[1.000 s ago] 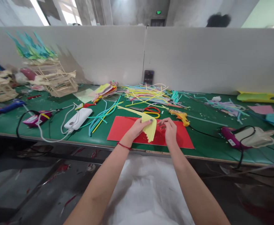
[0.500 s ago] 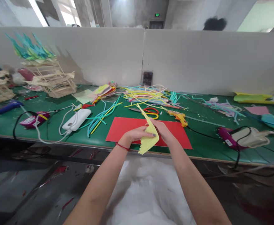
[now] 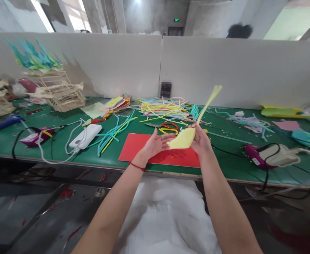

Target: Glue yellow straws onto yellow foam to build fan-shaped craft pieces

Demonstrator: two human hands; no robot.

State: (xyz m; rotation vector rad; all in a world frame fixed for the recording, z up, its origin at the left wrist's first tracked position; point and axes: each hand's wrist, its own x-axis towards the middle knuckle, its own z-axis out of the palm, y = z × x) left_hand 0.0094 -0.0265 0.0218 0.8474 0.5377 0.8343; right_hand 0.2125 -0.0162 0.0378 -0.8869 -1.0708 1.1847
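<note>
My right hand (image 3: 202,140) grips a pale yellow piece made of strips laid side by side (image 3: 183,138). It has a jagged left edge, and a narrow tail of strips rises up and right past the fingers. My left hand (image 3: 155,145) is open beside it, fingers spread; whether the fingertips touch the jagged edge I cannot tell. Below both hands a red sheet (image 3: 133,148) lies on the green table. Just behind them rest scissors (image 3: 169,127) with red and yellow handles. An orange glue gun is mostly hidden behind my right hand.
Colourful strips (image 3: 165,109) are heaped at the back by a white partition (image 3: 104,67). A white power bank (image 3: 86,137) with cables lies left. Purple devices (image 3: 37,137) with cords sit at both sides. Stick frames (image 3: 65,95) stand at the far left.
My right hand has turned the yellow piece and carried it right and up, its tail now pointing up and right. My left hand has let go and spread its fingers.
</note>
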